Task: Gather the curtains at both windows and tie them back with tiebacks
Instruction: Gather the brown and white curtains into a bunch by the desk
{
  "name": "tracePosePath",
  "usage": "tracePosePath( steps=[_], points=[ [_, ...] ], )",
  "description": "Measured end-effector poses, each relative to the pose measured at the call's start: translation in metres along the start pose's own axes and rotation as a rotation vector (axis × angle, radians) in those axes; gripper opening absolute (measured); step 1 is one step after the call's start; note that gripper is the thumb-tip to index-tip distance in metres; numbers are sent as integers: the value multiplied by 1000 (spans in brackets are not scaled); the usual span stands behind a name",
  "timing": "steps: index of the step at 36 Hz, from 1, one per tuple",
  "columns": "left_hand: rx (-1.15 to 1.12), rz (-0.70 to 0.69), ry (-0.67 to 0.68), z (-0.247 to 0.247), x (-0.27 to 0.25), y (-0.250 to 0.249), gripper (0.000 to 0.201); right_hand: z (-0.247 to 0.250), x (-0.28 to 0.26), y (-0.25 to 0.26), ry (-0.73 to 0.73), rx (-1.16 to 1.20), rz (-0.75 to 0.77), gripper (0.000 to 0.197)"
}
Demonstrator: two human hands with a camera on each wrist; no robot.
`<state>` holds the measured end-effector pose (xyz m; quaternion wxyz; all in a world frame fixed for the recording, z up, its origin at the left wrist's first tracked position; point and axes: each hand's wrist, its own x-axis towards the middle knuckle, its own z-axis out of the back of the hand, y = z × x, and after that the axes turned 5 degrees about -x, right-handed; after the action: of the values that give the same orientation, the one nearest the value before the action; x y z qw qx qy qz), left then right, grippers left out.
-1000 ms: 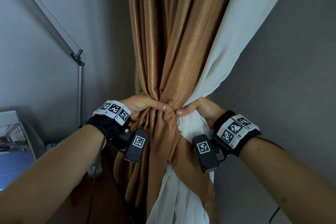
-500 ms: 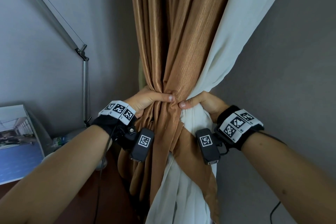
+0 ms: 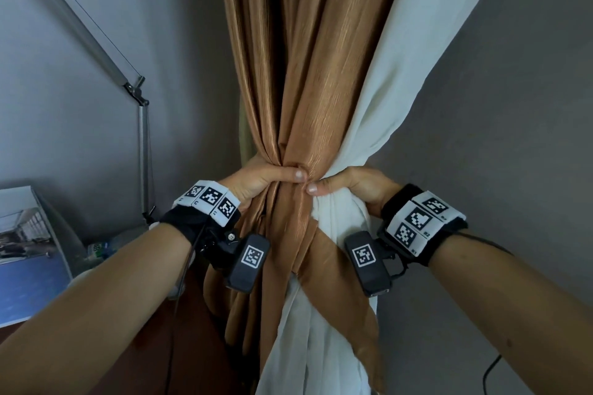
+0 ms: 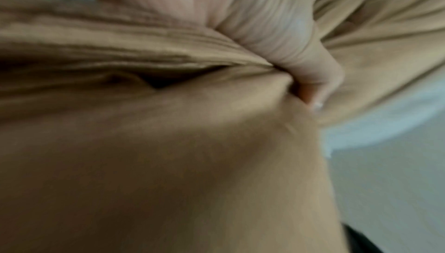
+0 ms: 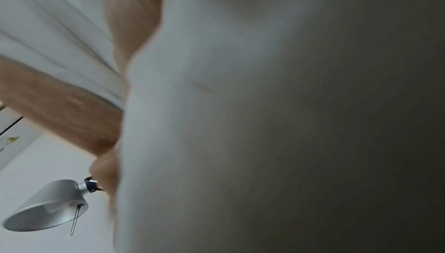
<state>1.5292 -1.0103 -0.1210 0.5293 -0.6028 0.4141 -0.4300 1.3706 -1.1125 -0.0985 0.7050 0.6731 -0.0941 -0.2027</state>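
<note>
Left hand [image 3: 256,178] wraps the gathered brown curtain [image 3: 308,80] from the left, thumb pressed across the front folds. Right hand [image 3: 351,184] grips the white sheer curtain [image 3: 394,67] from the right, thumb tip almost meeting the left thumb. Both curtains are cinched at one point against the grey wall [image 3: 497,138]. A desk lamp arm [image 3: 142,151] stands at left.

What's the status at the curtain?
Left hand grips brown curtain. Right hand grips white curtain. Bundle gathered, no tieback visible. Nothing in the way.
</note>
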Motion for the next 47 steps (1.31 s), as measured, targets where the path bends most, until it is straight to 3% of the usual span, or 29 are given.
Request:
tracePosePath(
  steps=[5, 11, 14, 16, 18, 22, 26, 35, 37, 40, 42, 44, 47],
  points=[
    [-27, -122, -133, -13, 2, 4, 92, -4, 10, -9, -137, -49, 132, 29],
    [65, -212, -157, -17, 6, -1, 94, 1, 25, -19, -291, -185, 219, 73],
    [64, -208, -206, -15, 8, -1, 96, 1, 22, -11, -220, -325, 151, 58],
    [50, -180, -197, -13, 7, -1, 92, 2, 16, -8, -175, -317, 157, 39],
    [44, -137, -171, -11, 8, -3, 88, 1, 15, -8, -136, -321, 173, 38],
    [47, -73, -157, -10, 11, -3, 78, 3, 25, -11, -187, -394, 165, 84],
    [59, -68, -197, -14, 15, -2, 51, 6, 25, -11, -176, -420, 196, 90],
    [91, -133, -320, -17, 26, 2, 76, 8, 22, -7, -182, -477, 211, 78],
    [100, -142, -340, -18, 28, 2, 83, 9, 23, -12, -268, -455, 193, 94],
    [109, -139, -357, -19, 30, 2, 74, 9, 16, -18, -450, -379, 151, 119],
    [108, -144, -376, -19, 32, 2, 71, 12, 8, -22, -545, -312, 196, 111],
    [101, -146, -373, -18, 34, 2, 82, 17, -1, -25, -604, -280, 224, 99],
    [85, -123, -384, -14, 38, 2, 84, 21, -10, -28, -768, -256, 266, 70]
  ],
)
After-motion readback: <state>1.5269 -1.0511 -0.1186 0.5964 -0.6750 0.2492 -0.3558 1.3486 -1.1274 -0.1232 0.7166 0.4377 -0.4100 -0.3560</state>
